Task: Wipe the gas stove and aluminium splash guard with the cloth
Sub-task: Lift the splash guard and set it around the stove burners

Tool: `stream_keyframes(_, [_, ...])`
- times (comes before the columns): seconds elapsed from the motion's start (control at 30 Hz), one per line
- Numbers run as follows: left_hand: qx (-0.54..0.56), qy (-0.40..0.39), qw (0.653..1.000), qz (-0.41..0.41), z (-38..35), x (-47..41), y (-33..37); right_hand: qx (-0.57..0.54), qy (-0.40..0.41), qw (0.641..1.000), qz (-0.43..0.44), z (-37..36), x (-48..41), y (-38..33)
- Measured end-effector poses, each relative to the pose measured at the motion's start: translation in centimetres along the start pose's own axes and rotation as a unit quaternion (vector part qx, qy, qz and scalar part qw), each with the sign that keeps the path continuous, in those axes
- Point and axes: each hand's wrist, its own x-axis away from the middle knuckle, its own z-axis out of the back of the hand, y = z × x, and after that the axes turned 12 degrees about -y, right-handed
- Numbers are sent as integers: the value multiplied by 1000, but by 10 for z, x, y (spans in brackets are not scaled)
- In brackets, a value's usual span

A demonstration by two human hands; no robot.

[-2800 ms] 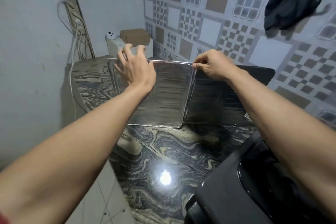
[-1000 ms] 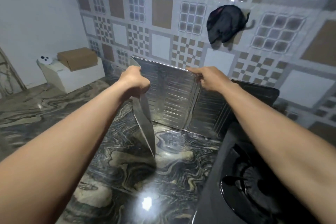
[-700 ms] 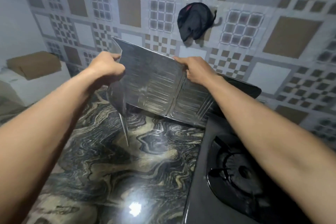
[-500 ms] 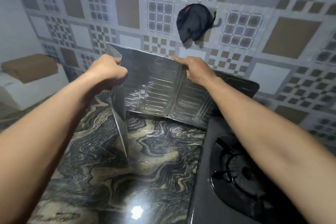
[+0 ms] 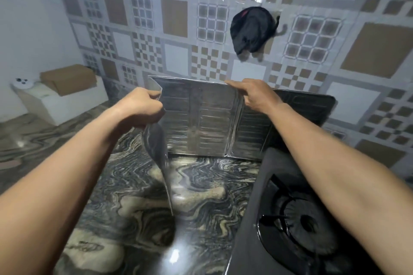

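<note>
Showing a silver aluminium splash guard (image 5: 205, 123) embossed with ribbed bars; a stone countertop (image 5: 201, 185) swirling in black, grey and cream; a black gas stove (image 5: 250, 225); square wall tiles (image 5: 174, 18) chequering in brown, white and grey; a black cloth (image 5: 250, 29).

Ribbed aluminium splash guard (image 5: 205, 118): embossed sheet metal with a bright, reflective silver sheen. It stands on a bench (image 5: 212, 185) of swirling black-and-cream stone, polished enough to mirror a lamp's glare. The gas stove (image 5: 248, 236) is black and glossy around the burner. The wall tiles (image 5: 174, 18) look glazed. A dark bundle (image 5: 250, 29) is apparently soft cloth, and the cardboard box (image 5: 69, 78) is matt brown.
</note>
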Motion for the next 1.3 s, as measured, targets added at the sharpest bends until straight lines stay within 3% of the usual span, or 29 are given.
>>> stream_keyframes(0.33, [-63,-111,991,-41,-58,-23,48,48,-67,989,-126,22,77,91])
stream_keyframes(0.57, [-57,-144,986,-65,-80,-37,70,-16,-27,995,-95,12,56,82])
stream_keyframes(0.77, [-45,-115,989,-86,-97,-42,72,-68,-21,993,-89,5,48,93])
stream_keyframes(0.97, [-40,-202,972,-115,-110,-46,84,-46,-35,991,-122,24,91,121])
stream_keyframes(1.13, [-38,-196,965,-170,-128,-40,111,-6,-41,987,-156,35,136,152])
stream_keyframes(1.3, [-163,-123,956,-211,-157,-40,126,47,-34,980,-188,49,176,175])
